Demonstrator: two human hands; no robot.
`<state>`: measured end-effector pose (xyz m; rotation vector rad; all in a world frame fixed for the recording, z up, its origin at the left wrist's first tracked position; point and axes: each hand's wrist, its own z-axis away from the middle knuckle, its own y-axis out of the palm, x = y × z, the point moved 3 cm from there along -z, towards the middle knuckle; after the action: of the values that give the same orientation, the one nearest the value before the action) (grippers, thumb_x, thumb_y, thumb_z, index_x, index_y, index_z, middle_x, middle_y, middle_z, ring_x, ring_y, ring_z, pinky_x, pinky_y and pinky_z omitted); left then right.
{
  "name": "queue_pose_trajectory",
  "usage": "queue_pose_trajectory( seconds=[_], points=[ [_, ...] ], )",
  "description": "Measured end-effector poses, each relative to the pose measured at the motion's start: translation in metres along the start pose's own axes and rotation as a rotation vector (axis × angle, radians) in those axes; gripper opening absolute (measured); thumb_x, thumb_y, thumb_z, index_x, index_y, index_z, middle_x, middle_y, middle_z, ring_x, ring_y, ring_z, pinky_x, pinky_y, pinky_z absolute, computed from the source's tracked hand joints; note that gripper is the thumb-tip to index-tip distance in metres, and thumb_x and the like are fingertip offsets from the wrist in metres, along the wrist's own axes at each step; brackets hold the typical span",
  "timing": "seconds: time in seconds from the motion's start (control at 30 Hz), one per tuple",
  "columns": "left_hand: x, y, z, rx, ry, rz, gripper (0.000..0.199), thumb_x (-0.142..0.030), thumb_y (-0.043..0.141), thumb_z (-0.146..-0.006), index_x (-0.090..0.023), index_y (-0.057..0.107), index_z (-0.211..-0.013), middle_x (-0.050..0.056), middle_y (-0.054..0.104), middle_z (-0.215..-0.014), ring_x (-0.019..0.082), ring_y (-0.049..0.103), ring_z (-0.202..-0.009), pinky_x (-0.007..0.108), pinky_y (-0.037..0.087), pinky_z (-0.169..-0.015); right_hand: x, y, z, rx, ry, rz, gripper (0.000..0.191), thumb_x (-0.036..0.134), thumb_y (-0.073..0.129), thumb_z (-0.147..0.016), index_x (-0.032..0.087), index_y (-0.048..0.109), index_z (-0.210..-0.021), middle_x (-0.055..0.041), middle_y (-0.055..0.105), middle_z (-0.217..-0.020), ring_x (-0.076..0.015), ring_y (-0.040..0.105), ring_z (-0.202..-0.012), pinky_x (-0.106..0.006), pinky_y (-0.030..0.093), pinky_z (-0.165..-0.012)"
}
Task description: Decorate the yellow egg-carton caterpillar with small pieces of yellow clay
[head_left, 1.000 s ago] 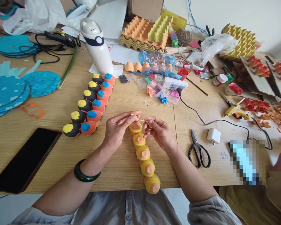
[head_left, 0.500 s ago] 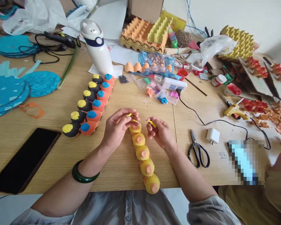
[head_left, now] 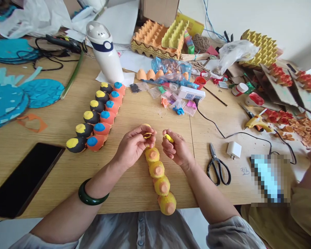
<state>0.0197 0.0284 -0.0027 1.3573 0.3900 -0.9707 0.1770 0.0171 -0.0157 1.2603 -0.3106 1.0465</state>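
My left hand [head_left: 134, 143] is closed in a pinch on a thin strip of yellow clay [head_left: 147, 135]. Just to its right, my right hand [head_left: 177, 147] grips a small lump of yellow clay [head_left: 169, 138] between thumb and forefinger. A gap separates the two hands. Beneath them a row of egg-carton cups [head_left: 162, 185], coated yellow with bare peach tops, runs toward the table's front edge; my left hand partly hides its far end. Further left stand a row of black cups with yellow tops [head_left: 84, 130] and a row of orange cups with blue tops [head_left: 102, 129].
Scissors [head_left: 217, 166], a white charger [head_left: 233, 149] and a pixelated phone lie right, near another person's arm. A black phone [head_left: 26, 176] lies left. Behind are a white bottle [head_left: 107, 57], clay packets, a power strip [head_left: 191, 93], a glue gun [head_left: 259, 122] and egg trays [head_left: 155, 38].
Both hands have come slightly lower, toward me, with the yellow clay still in them. My left hand now covers more of the far cups. The view has shifted a little.
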Motion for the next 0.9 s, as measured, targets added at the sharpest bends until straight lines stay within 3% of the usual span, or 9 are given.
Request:
queue_pose_trajectory(
  seconds=[0.13,0.3,0.4,0.5,0.7,0.8,0.9],
  points=[
    [0.000,0.000,0.000,0.031,-0.029,0.000,0.050,-0.006,0.067,-0.063,-0.021,0.078,-0.110,0.007,0.074,-0.111,0.016,0.069,-0.091,0.026,0.057,-0.073,0.001,-0.001,0.001,-0.012,-0.014,-0.004,0.025,0.043,0.068,-0.093,0.020,0.061,-0.097,0.0135,0.042,-0.046,-0.0046,0.020,-0.034,-0.014,0.026,-0.030],
    [0.001,0.001,0.002,0.101,0.151,-0.301,0.034,-0.021,0.078,-0.082,-0.025,0.080,-0.116,0.005,0.071,-0.105,0.012,0.062,-0.079,0.023,0.053,-0.068,0.001,0.003,0.005,0.015,0.015,0.025,0.036,0.043,0.063,-0.098,0.018,0.065,-0.123,0.0136,0.042,-0.046,-0.0051,0.018,-0.034,-0.015,0.025,-0.030],
    [0.003,0.003,0.004,0.128,0.230,-0.484,0.030,-0.028,0.083,-0.082,-0.024,0.082,-0.111,0.005,0.074,-0.099,0.016,0.068,-0.088,0.026,0.058,-0.075,-0.002,0.006,0.009,0.063,0.044,0.045,0.047,0.046,0.066,-0.096,0.019,0.062,-0.134,0.0146,0.042,-0.046,-0.0046,0.018,-0.033,-0.014,0.026,-0.030],
    [0.004,0.006,0.006,0.124,0.294,-0.558,0.015,-0.031,0.084,-0.081,-0.023,0.083,-0.094,0.005,0.077,-0.092,0.018,0.073,-0.087,0.029,0.062,-0.081,-0.007,0.009,0.011,0.095,0.056,0.069,0.055,0.048,0.065,-0.096,0.020,0.057,-0.143,0.0140,0.045,-0.047,-0.0046,0.024,-0.033,-0.014,0.030,-0.030],
    [-0.001,0.005,0.007,0.017,0.366,-0.545,0.010,-0.030,0.084,-0.083,-0.022,0.078,-0.081,0.000,0.072,-0.073,0.013,0.067,-0.061,0.026,0.058,-0.061,-0.009,0.010,0.006,0.122,-0.021,0.071,0.052,0.061,0.065,-0.093,0.018,0.070,-0.121,0.0024,0.066,-0.066,-0.0123,0.060,-0.051,-0.026,0.058,-0.047],
    [-0.004,0.003,0.005,-0.043,0.361,-0.515,0.016,-0.032,0.088,-0.079,-0.021,0.076,-0.076,-0.001,0.067,-0.069,0.012,0.063,-0.060,0.026,0.056,-0.060,-0.005,0.010,0.005,0.099,-0.102,0.098,0.042,0.054,0.079,-0.085,0.019,0.073,-0.107,0.0000,0.071,-0.076,-0.0140,0.067,-0.063,-0.027,0.062,-0.057],
    [-0.004,0.001,0.003,-0.040,0.317,-0.441,0.024,-0.029,0.095,-0.067,-0.019,0.078,-0.081,0.000,0.067,-0.075,0.012,0.064,-0.067,0.023,0.055,-0.062,-0.005,0.009,0.005,0.096,-0.104,0.102,0.033,0.047,0.084,-0.083,0.018,0.073,-0.097,0.0012,0.071,-0.073,-0.0113,0.067,-0.059,-0.024,0.060,-0.058]
  ],
)
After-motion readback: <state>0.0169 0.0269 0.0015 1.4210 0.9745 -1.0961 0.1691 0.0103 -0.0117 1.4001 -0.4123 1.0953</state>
